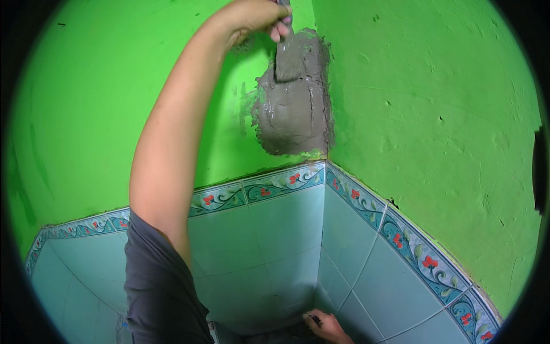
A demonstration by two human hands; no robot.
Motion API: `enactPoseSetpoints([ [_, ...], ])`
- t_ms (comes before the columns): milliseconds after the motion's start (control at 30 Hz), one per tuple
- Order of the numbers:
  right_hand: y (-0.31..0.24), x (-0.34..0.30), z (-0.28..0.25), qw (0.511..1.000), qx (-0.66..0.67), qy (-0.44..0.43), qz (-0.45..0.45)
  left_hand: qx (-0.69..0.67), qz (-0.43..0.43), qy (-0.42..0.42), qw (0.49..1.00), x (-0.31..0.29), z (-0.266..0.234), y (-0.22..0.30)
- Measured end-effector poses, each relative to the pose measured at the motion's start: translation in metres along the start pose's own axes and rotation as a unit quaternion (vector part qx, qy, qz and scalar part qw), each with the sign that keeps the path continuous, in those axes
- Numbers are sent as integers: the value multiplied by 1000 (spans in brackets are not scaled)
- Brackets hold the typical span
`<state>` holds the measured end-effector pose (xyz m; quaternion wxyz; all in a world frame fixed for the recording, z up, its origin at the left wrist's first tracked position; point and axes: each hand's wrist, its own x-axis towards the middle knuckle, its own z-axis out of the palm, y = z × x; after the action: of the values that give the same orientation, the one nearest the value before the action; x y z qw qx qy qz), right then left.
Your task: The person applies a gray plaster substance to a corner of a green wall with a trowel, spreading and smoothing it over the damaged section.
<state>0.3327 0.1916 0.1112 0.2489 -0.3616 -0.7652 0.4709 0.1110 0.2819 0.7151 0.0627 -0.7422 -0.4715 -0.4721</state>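
High up at the wall corner, my left hand (269, 20) grips a putty knife (288, 60), its blade pointing down and coated with wet mortar. The blade lies against a patch of grey mortar (292, 117) spread on the left wall beside the corner. Ridges and a vertical groove mark the patch, and its edges are ragged. Low in the view, my right hand (327, 328) is closed near the tiled corner. A small dark thing shows between its fingers, too little of it visible to name.
Bright green walls (424, 86) meet at the corner. Below them run a floral border tile strip (395, 238) and pale teal wall tiles (286, 229). The right wall has small pits and bumps. A dark object (539, 169) shows at the far right rim.
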Motion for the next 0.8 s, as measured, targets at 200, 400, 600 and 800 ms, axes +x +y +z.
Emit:
enactPoseSetpoints([
  [200, 5, 1, 6, 1000, -5, -9, -19, 3, -46, -83, 996, -46, 37, -29],
  [400, 5, 2, 7, 1000, -14, -19, -16, 24, -32, -112, 993, -49, 54, -50],
  [600, 8, 5, 9, 1000, -9, -28, -8, 10, -7, -82, 997, -23, 42, -63],
  [800, 7, 6, 7, 1000, -2, -21, 1, 23, 1, -75, 997, -5, 35, -56],
])
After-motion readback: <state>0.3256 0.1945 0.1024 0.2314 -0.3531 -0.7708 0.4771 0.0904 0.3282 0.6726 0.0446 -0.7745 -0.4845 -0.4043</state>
